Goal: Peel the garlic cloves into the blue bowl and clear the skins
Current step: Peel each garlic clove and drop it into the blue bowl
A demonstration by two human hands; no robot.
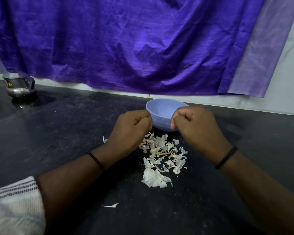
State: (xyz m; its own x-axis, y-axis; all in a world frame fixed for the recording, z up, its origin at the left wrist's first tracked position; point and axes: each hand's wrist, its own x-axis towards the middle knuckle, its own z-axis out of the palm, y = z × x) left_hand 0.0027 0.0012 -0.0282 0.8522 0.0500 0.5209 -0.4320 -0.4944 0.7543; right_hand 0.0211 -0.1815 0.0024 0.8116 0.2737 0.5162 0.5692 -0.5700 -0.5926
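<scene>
— What lies behind the work area in the head view?

— A purple cloth (125, 44) hangs over a pale wall, its hem just above the far edge of a dark, speckled surface (66, 124). Toward the far left corner stands a steel jug (19, 86) with a handle.

— And the blue bowl?

— The blue bowl (161, 112) sits upright close to the far edge, about midway along it. Nothing can be made out inside it from this angle.

— Where are the hands?

— Both are raised in front of the bowl, one at each side of its near rim. The left hand (131, 129) is curled into a loose fist, fingers (143, 118) folded under toward the palm; whether it pinches anything cannot be told. The right hand (195, 126) is curled the same way, thumb tip pointing down beside the bowl's wall, and what it may hold is hidden. Each wrist wears a black band, and a pale striped sleeve (15, 200) covers the left arm near the bottom left corner of the view.

— The skins?

— A heap of white garlic skins (161, 158) lies on the surface just nearer than the bowl, between the two forearms. One stray skin (111, 205) lies apart, closer to the near edge, and another scrap (105, 139) peeks out beside the left wrist.
</scene>
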